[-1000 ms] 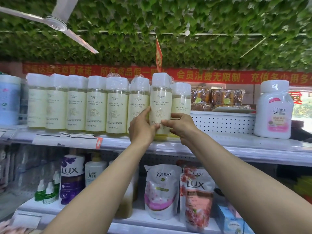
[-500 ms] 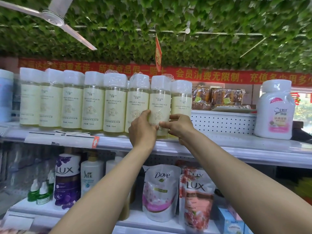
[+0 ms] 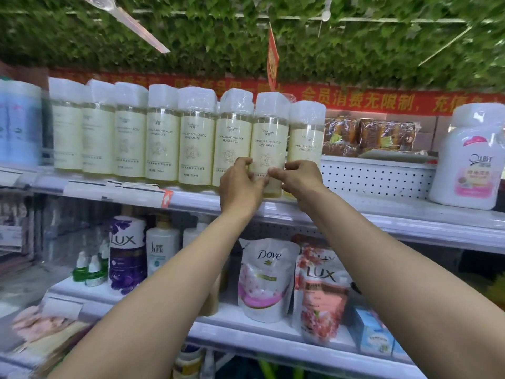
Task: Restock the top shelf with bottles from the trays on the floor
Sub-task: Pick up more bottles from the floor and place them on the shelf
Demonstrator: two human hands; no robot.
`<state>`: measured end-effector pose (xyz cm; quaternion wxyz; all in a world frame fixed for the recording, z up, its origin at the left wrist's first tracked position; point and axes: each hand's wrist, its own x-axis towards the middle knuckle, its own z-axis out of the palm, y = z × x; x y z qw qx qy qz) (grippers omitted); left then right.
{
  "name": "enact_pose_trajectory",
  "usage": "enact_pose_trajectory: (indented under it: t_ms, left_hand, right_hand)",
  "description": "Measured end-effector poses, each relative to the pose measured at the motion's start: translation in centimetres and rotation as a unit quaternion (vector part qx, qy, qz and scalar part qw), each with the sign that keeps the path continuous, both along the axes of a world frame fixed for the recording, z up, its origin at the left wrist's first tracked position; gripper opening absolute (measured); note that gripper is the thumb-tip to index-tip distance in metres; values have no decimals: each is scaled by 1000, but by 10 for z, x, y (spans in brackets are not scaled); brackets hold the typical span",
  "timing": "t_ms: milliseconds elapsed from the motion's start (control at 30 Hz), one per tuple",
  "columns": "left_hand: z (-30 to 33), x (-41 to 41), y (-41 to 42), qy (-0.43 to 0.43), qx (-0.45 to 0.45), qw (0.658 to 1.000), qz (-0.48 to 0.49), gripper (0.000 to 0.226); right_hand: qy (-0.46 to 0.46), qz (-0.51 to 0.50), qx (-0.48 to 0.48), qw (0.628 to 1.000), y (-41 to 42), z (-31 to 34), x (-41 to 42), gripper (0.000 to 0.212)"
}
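Evidently the left hand [image 3: 240,184] and right hand [image 3: 299,179] both grip the bottle [image 3: 269,144] low on its sides, probably to steady it; it stands on the top shelf [image 3: 382,214], second from the right end of the row of matching bottles [image 3: 164,132], label facing out like theirs

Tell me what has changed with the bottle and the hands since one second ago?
The pale yellow bottle, earlier raised above its neighbours, now stands low in the row on the top shelf. Left hand and right hand keep their grip on its lower part. The other bottles and the white jug stayed put.
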<state>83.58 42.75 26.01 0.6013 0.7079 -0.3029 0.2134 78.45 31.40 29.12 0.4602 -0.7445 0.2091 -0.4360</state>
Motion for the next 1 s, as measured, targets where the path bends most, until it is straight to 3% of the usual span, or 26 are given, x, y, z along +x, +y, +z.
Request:
enact_pose_trajectory:
  t_ms: [67,233,533,700,867,1000]
  left_hand:
    - [-1,0,5,15,-7,1000,-13,54]
    - [-6,-3,16,49,-58,996,-36,49]
    - [-45,8,75,186,-106,959,-185,37]
    - [-80,22,134,280,-48,924,-255,34]
    - [-125,34,206,371,20,889,-269,35]
    - [-162,44,255,403,56,874,-266,36]
  right_hand:
    - [-9,0,6,1000,1,1,-5,37]
    - [-58,0,8,998,14,-8,-22,55]
    - [-76,37,78,993,77,-53,-36,35]
    - [-32,54,119,991,127,-91,-29,22]
    - [58,85,190,976,187,-141,-12,49]
    - [98,92,224,965,232,-180,-7,43]
